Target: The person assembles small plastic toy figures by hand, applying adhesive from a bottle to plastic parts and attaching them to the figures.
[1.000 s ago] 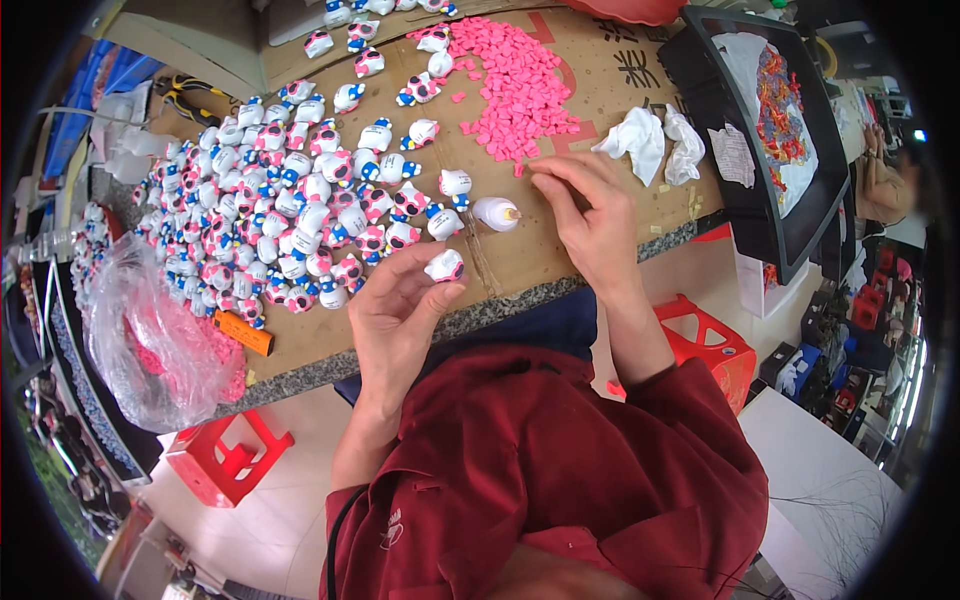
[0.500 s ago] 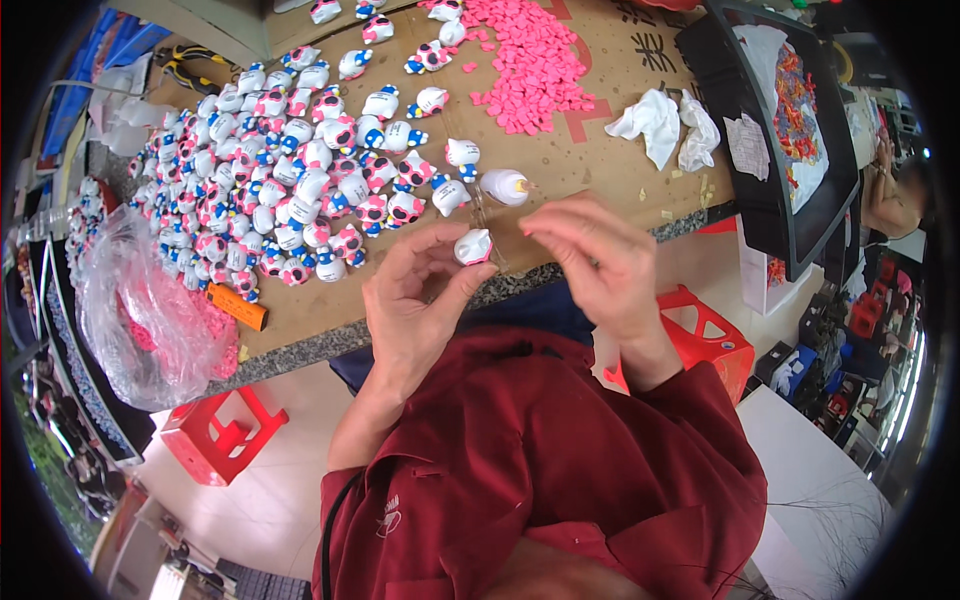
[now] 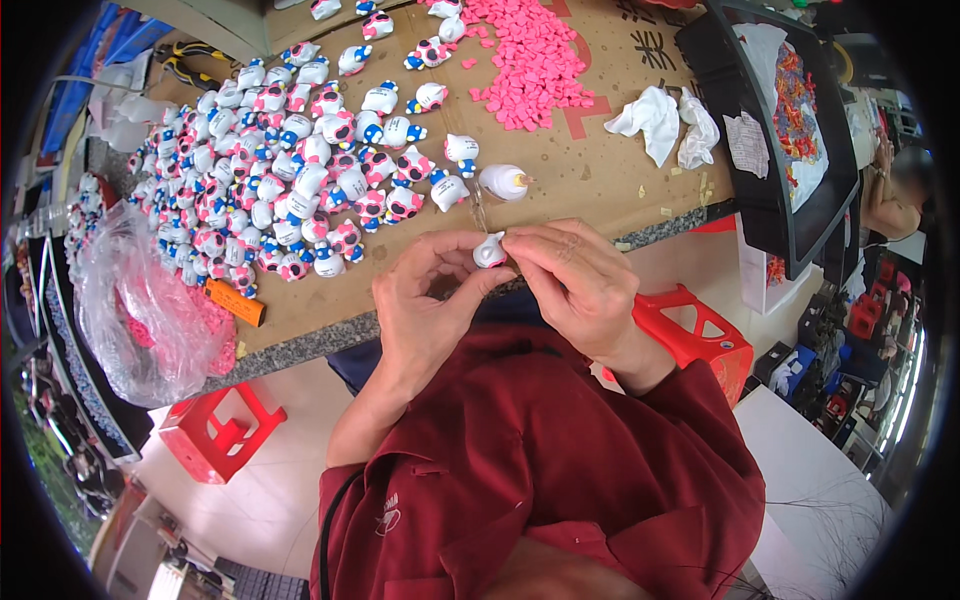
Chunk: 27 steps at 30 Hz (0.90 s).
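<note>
My left hand (image 3: 425, 305) grips a small white-and-pink cat-like figurine (image 3: 489, 252) between thumb and fingers, just above the table's near edge. The fingers of my right hand (image 3: 585, 290) are pinched together against the figurine's upper right side. A tiny pink piece showed at those fingertips a moment earlier; now the fingers hide it. Just beyond the hands, a white squeeze bottle (image 3: 503, 182) with a yellowish tip lies on the cardboard. Many matching figurines (image 3: 300, 205) in white, pink and blue are heaped to the left. Small pink pieces (image 3: 530, 80) are spread out at the far middle.
Crumpled white tissues (image 3: 650, 125) lie right of the pink pieces. A black tray (image 3: 715, 75) stands at the table's right end. An orange tool (image 3: 236, 302) and a clear plastic bag (image 3: 140, 310) are at the left edge. Red stools (image 3: 695, 340) stand below the tabletop.
My right hand has moved left, bringing its pinched fingers onto the figurine. My left hand has shifted slightly right with the figurine, which is turned a little.
</note>
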### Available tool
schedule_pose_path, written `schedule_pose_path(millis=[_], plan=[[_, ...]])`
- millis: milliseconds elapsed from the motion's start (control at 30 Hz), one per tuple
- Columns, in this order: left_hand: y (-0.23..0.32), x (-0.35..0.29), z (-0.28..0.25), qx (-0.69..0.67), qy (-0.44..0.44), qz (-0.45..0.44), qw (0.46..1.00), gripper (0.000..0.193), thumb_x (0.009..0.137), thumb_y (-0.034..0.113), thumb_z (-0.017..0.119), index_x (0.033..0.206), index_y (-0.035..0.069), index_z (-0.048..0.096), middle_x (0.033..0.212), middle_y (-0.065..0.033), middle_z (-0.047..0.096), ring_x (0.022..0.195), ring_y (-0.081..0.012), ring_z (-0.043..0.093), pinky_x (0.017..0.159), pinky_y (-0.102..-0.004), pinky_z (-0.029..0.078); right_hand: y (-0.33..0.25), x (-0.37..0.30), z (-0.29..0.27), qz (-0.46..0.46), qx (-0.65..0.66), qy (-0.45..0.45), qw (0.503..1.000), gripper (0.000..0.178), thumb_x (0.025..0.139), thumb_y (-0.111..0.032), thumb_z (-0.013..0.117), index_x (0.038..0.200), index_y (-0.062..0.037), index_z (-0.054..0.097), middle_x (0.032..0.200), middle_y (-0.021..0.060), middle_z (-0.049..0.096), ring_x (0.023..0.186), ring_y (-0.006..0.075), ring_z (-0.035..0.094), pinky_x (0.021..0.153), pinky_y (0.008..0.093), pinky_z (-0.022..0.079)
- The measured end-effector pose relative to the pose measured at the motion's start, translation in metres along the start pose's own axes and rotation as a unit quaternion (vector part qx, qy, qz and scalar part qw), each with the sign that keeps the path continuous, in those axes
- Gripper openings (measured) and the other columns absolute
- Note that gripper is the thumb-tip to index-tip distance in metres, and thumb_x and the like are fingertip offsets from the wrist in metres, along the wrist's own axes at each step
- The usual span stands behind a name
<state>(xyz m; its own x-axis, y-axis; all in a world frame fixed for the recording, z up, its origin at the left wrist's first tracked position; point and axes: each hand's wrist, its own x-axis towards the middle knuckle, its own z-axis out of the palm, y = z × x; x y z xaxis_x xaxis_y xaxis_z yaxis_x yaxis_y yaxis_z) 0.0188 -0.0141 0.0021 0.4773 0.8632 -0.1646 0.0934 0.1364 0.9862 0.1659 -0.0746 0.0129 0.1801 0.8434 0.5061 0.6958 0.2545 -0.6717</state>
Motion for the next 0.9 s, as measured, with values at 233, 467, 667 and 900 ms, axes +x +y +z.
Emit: schedule_pose_path(millis=[233, 467, 667, 900], plan=[[-0.004, 0.002, -0.005, -0.035, -0.017, -0.002, 0.999, 0.026, 0.075, 0.002, 0.075, 0.099, 0.002, 0.065, 0.077, -0.0030, 0.068, 0.067, -0.0054, 0.062, 0.058, -0.0184, 0.048, -0.003, -0.003, -0.003, 0.073, 0.044, -0.030, 0.996, 0.023, 0.073, 0.005, 0.069, 0.095, 0.0008, 0.066, 0.086, 0.0120, 0.067, 0.075, 0.0257, 0.064, 0.063, 0.0327, 0.052], [-0.006, 0.003, -0.012, -0.004, -0.056, 0.016, 0.998, 0.028, 0.078, 0.001, 0.072, 0.105, 0.000, 0.066, 0.079, -0.0051, 0.068, 0.068, -0.0068, 0.063, 0.061, -0.0183, 0.050, 0.010, 0.001, -0.009, 0.104, 0.109, -0.076, 0.986, 0.020, 0.073, 0.001, 0.071, 0.092, -0.0011, 0.068, 0.083, 0.0093, 0.066, 0.073, 0.0219, 0.062, 0.063, 0.0308, 0.050], [0.003, 0.001, -0.011, 0.012, -0.056, -0.021, 0.998, 0.027, 0.083, -0.008, 0.062, 0.110, -0.007, 0.060, 0.097, -0.0116, 0.067, 0.087, -0.0140, 0.066, 0.073, -0.0236, 0.053, 0.002, 0.003, -0.002, 0.076, 0.074, -0.043, 0.993, 0.018, 0.071, 0.005, 0.070, 0.089, 0.0012, 0.067, 0.082, 0.0091, 0.065, 0.072, 0.0223, 0.061, 0.062, 0.0311, 0.049], [0.014, 0.008, -0.013, 0.152, -0.030, 0.115, 0.981, 0.031, 0.074, 0.000, 0.070, 0.105, 0.003, 0.067, 0.098, -0.0115, 0.068, 0.080, -0.0181, 0.068, 0.071, -0.0285, 0.056, 0.008, -0.002, 0.003, 0.052, 0.096, -0.006, 0.994, 0.020, 0.070, 0.004, 0.071, 0.088, 0.0014, 0.067, 0.082, 0.0109, 0.064, 0.072, 0.0233, 0.060, 0.061, 0.0315, 0.049]])
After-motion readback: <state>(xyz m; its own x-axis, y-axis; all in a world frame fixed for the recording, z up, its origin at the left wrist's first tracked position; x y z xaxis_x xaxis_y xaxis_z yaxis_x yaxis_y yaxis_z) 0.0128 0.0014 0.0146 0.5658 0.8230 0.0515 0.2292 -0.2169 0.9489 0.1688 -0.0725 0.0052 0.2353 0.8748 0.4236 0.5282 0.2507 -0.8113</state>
